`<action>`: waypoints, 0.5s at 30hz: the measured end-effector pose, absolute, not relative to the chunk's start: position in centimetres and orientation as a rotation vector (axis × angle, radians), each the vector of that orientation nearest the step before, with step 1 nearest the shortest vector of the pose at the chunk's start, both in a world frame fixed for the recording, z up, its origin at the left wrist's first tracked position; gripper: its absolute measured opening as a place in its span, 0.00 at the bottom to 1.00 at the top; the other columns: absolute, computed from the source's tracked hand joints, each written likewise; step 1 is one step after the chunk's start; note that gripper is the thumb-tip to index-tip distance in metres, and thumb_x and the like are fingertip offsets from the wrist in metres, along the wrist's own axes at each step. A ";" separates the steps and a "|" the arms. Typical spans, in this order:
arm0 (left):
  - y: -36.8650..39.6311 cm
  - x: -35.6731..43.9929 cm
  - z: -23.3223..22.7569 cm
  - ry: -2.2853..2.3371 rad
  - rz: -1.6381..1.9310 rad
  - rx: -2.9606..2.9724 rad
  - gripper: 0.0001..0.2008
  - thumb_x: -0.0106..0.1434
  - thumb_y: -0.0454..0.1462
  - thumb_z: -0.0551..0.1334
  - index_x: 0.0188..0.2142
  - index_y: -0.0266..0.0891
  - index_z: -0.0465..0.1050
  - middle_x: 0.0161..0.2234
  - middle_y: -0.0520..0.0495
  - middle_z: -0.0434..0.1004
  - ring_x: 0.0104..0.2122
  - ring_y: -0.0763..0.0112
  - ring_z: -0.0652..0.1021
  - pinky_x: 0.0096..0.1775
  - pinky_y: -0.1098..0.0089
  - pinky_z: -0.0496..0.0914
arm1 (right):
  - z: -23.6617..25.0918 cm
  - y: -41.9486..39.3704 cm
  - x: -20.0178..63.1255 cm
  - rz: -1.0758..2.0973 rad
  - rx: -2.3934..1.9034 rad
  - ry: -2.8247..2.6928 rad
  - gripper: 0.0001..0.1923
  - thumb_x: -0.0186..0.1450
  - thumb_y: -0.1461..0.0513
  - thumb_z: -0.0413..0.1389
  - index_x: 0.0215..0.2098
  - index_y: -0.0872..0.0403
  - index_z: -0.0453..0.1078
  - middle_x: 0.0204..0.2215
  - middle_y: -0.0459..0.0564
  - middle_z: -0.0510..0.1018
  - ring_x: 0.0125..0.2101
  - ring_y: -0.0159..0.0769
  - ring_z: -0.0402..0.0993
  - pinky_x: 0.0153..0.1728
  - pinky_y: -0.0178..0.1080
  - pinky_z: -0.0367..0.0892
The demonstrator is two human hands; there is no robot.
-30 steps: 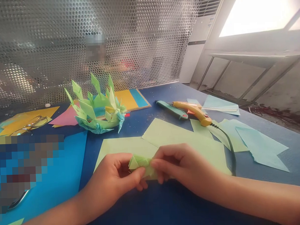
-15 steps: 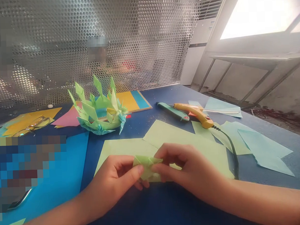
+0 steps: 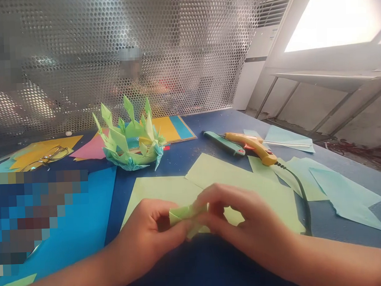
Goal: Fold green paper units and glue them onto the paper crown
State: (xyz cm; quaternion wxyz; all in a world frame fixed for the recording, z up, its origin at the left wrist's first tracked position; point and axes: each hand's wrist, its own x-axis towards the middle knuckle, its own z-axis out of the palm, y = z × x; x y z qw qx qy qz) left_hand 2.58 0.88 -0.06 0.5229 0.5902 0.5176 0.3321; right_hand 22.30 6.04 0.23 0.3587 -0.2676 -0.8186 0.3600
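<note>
Left hand [image 3: 150, 236] and right hand [image 3: 243, 224] meet low at centre, both pinching one small folded light-green paper piece [image 3: 185, 216] between thumbs and fingertips. The piece is held just above the near edge of a light-green paper sheet [image 3: 157, 190] lying flat on the dark blue table [image 3: 207, 267].

Behind the hands, a spiked ring of green and teal folded paper units [image 3: 131, 141] stands upright on the table, well apart from the held piece. To the right lie a yellow hot glue gun [image 3: 251, 145] with its black cord [image 3: 300, 189] and, just beside it, a teal utility knife [image 3: 223, 143]. Pale blue paper offcuts [image 3: 345, 196] lie at far right. Eyeglasses [image 3: 45, 158] rest on yellow paper at left. A perforated metal screen [image 3: 112, 58] closes the far edge. No legible writing or brand marks on any item.
</note>
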 end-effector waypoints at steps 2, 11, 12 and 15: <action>0.8 2.6 0.0 1.241 0.794 1.419 0.19 0.63 0.48 0.63 0.23 0.37 0.74 0.21 0.54 0.62 0.24 0.73 0.61 0.26 0.72 0.57 | 0.1 6.1 22.5 0.878 -0.614 -2.119 0.06 0.64 0.70 0.59 0.36 0.52 0.75 0.30 0.46 0.78 0.25 0.27 0.73 0.26 0.28 0.72; 1.0 2.8 0.1 1.264 0.812 1.449 0.18 0.63 0.45 0.64 0.23 0.36 0.75 0.20 0.54 0.66 0.23 0.73 0.65 0.26 0.73 0.59 | 0.0 5.8 22.7 0.756 -0.550 -2.134 0.10 0.63 0.73 0.60 0.36 0.53 0.77 0.36 0.47 0.75 0.26 0.24 0.74 0.28 0.26 0.74; 1.0 2.7 0.0 1.266 0.825 1.496 0.18 0.64 0.45 0.63 0.22 0.36 0.76 0.20 0.53 0.68 0.23 0.73 0.66 0.26 0.73 0.60 | 0.0 5.9 22.6 0.767 -0.581 -2.127 0.08 0.63 0.72 0.60 0.34 0.53 0.77 0.36 0.47 0.75 0.25 0.24 0.74 0.28 0.26 0.74; 0.8 2.6 -0.5 1.267 0.883 1.712 0.19 0.66 0.43 0.61 0.21 0.36 0.76 0.19 0.53 0.71 0.21 0.74 0.66 0.25 0.73 0.60 | -0.2 5.9 22.4 0.808 -0.621 -2.116 0.07 0.63 0.71 0.61 0.32 0.53 0.76 0.37 0.47 0.75 0.25 0.23 0.74 0.27 0.26 0.74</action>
